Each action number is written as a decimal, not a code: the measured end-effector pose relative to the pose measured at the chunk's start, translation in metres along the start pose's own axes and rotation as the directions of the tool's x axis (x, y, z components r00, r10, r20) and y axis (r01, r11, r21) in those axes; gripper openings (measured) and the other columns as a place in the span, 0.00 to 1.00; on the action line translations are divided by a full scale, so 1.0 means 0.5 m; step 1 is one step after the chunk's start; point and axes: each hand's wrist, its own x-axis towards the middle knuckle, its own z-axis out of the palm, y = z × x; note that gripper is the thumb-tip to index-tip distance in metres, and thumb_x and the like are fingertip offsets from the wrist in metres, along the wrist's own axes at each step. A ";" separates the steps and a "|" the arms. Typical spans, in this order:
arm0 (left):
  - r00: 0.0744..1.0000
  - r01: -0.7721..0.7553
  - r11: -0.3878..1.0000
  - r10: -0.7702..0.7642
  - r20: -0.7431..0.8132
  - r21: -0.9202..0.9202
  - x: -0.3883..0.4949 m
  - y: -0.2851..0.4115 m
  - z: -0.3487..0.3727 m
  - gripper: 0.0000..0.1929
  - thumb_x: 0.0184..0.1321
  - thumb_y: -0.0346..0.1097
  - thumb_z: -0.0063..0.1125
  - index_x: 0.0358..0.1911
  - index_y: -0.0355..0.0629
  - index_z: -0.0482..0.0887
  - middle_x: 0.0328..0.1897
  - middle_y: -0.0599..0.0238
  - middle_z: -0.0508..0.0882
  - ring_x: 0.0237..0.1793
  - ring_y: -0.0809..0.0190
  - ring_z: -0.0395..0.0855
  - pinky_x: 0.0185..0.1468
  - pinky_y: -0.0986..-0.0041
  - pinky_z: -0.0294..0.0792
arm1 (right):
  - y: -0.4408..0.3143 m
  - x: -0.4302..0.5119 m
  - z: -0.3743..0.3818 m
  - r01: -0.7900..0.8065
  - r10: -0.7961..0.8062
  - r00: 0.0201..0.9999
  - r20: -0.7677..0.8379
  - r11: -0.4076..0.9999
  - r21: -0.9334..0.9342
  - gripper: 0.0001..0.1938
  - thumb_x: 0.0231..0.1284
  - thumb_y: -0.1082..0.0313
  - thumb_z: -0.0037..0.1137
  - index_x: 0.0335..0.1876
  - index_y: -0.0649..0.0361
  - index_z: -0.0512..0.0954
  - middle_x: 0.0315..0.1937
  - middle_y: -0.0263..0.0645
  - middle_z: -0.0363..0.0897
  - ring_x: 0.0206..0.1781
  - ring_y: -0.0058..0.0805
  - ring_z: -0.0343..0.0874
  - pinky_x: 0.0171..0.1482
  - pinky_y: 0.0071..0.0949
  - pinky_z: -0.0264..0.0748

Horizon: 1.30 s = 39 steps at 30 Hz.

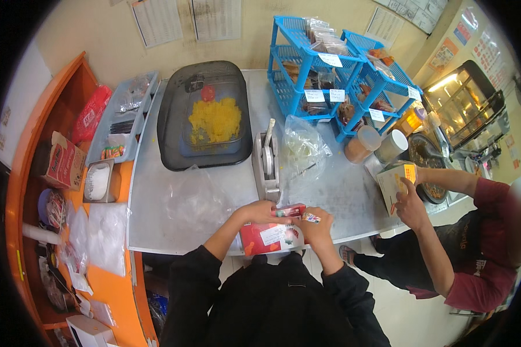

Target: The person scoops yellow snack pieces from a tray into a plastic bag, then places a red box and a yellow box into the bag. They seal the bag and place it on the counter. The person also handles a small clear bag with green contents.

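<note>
At the front edge of the metal table (pixel 152 221), a red and white cardboard box (pixel 257 243) with a printed label lies between my hands. My left hand (pixel 260 212) rests along its upper side, fingers on the red top part. My right hand (pixel 318 227) is closed around the box's right end. A small colourful printed piece (pixel 311 217) shows at the right hand's fingers; what it is, I cannot tell. Just beyond the left hand stands a metal tabletop device (pixel 267 165) with a lever, probably a bag sealer. Clear plastic bags (pixel 195 195) lie to its left.
A black tray (pixel 167 130) holds a clear tub of yellow food (pixel 215 119). Blue plastic racks (pixel 308 71) with packets stand at the back, near lidded jars (pixel 361 145). At right, a co-worker (pixel 443 243) holds a carton (pixel 390 186). Orange shelving (pixel 108 299) borders the left.
</note>
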 end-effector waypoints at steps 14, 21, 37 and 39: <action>0.998 -0.034 0.999 0.034 0.056 0.000 -0.099 0.047 -0.001 0.41 0.50 0.75 0.44 0.37 0.35 0.82 0.36 0.46 0.82 0.39 0.49 0.80 0.45 0.65 0.70 | 0.024 0.188 0.037 0.406 -0.473 0.873 0.114 0.837 0.367 0.15 0.42 0.57 0.64 0.39 0.49 0.79 0.31 0.34 0.77 0.33 0.33 0.78 0.35 0.31 0.73; 0.998 0.064 0.997 -0.064 -0.019 0.045 -0.102 0.048 0.059 0.43 0.46 0.77 0.45 0.39 0.35 0.81 0.40 0.43 0.81 0.43 0.44 0.80 0.48 0.61 0.69 | 0.025 0.106 0.079 -0.113 0.032 0.987 0.155 0.829 0.548 0.16 0.53 0.52 0.58 0.35 0.59 0.80 0.25 0.42 0.79 0.26 0.35 0.77 0.36 0.31 0.73; 0.943 -0.078 0.869 0.223 -0.247 0.488 -0.141 0.158 0.039 0.35 0.50 0.67 0.54 0.39 0.34 0.76 0.38 0.46 0.81 0.40 0.45 0.79 0.46 0.60 0.69 | 0.194 0.173 0.211 -0.119 -0.662 0.086 0.744 0.735 0.668 0.24 0.55 0.57 0.57 0.57 0.57 0.72 0.50 0.34 0.77 0.47 0.25 0.74 0.49 0.30 0.72; 0.953 -0.086 0.950 0.166 -0.254 0.301 -0.144 0.171 0.037 0.33 0.52 0.65 0.54 0.41 0.36 0.75 0.38 0.47 0.81 0.40 0.46 0.79 0.46 0.61 0.69 | 0.257 0.069 0.257 0.133 -0.807 0.241 0.539 0.577 0.806 0.27 0.54 0.60 0.59 0.60 0.59 0.68 0.55 0.36 0.74 0.52 0.24 0.73 0.52 0.29 0.71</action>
